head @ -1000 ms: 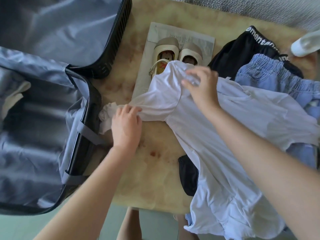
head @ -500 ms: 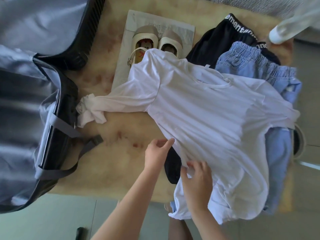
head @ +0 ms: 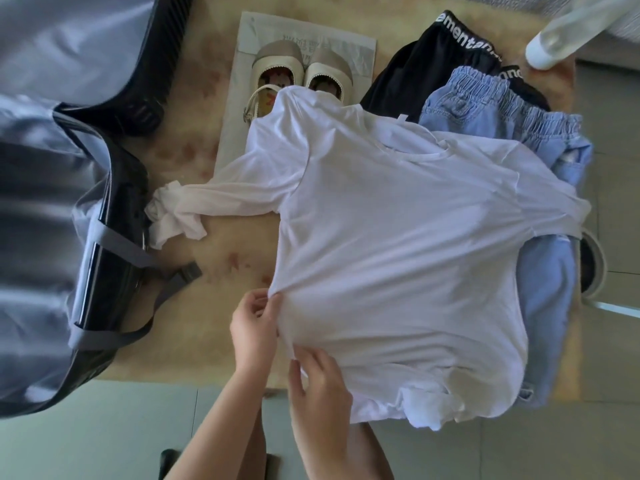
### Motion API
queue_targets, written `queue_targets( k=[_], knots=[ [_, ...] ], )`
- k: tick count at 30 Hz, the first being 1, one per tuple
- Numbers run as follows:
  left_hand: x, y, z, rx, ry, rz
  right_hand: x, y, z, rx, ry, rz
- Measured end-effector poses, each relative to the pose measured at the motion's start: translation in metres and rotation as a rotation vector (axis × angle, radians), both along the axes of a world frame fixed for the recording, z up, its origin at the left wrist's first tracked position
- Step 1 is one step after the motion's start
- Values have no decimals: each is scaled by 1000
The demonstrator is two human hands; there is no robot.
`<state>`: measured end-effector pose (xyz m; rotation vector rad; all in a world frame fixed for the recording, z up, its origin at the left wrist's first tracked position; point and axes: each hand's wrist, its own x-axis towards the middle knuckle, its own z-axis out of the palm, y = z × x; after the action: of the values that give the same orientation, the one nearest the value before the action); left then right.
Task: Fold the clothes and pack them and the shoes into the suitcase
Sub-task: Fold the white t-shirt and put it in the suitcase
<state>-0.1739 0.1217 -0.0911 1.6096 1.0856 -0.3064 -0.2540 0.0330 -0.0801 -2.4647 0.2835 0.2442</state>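
Note:
A white long-sleeved shirt (head: 398,237) lies spread across the table, one sleeve reaching left toward the open suitcase (head: 52,220). My left hand (head: 254,327) pinches the shirt's left side edge near the hem. Just below it, my right hand (head: 318,386) grips the same edge near the table's front. A pair of cream shoes (head: 298,74) sits on a paper sheet at the back, partly under the shirt's shoulder. Blue denim trousers (head: 485,102) and a black garment (head: 433,57) with a lettered waistband lie under the shirt at the right.
The beige table (head: 194,327) carries everything; its front edge runs just past my hands. Grey suitcase straps (head: 138,271) trail onto the table. A white bottle-like object (head: 554,39) stands at the back right corner. A round floor fitting (head: 595,268) shows at the right.
Both hands left the sleeve and collar, came down to the shirt's near left edge and took hold of it. The shirt's body has been pulled flatter and squarer.

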Motion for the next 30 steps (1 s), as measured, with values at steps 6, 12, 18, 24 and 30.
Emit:
queue_targets(
  k=[6,12,18,24,30],
  knots=[
    [4,44,-7,119,-20,-31,9,43,1,-30,26,126],
    [11,72,-6,207,-43,-63,15,82,6,25,75,111],
    [5,91,-14,214,77,-222,13,89,-9,21,237,251],
    [18,66,-14,192,129,-423,30,39,-5,162,377,217],
    [85,44,-8,122,-29,-272,96,-23,3,208,60,-55]
  ],
)
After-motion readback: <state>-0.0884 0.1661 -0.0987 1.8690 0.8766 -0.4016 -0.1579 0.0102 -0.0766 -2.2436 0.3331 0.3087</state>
